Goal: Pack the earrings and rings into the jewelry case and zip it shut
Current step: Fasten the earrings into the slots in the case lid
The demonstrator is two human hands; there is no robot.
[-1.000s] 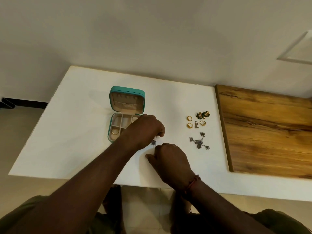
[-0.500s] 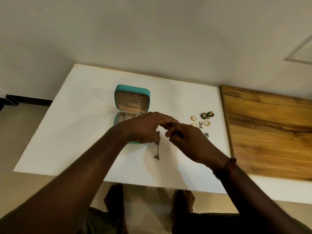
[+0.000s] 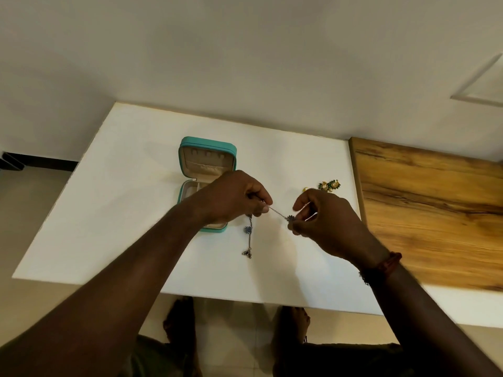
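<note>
White tabletop (image 3: 122, 186) runs up to a pale wall, with a wooden board (image 3: 430, 213) butted against its right side. The teal jewelry case (image 3: 206, 142) stands open, its lid upright and its tray partly hidden under the left hand (image 3: 231, 197). Half a second ago the two hands met over the table; now they have drawn apart, and a silver dangle earring (image 3: 248, 229) is stretched between them. The left hand pinches one part with thumb and forefinger while a strand hangs below it toward the table, and the right hand (image 3: 324, 221) pinches a small flower-shaped piece at the other end. It looks like untangling or straightening rather than packing — the silver piece is still outside the case, just in front of it. The gold-and-green earrings (image 3: 330, 185) lie beyond the right hand, untouched, and the rings are almost wholly hidden behind it. Much of the packing, and the zipping, seems still to come.
</note>
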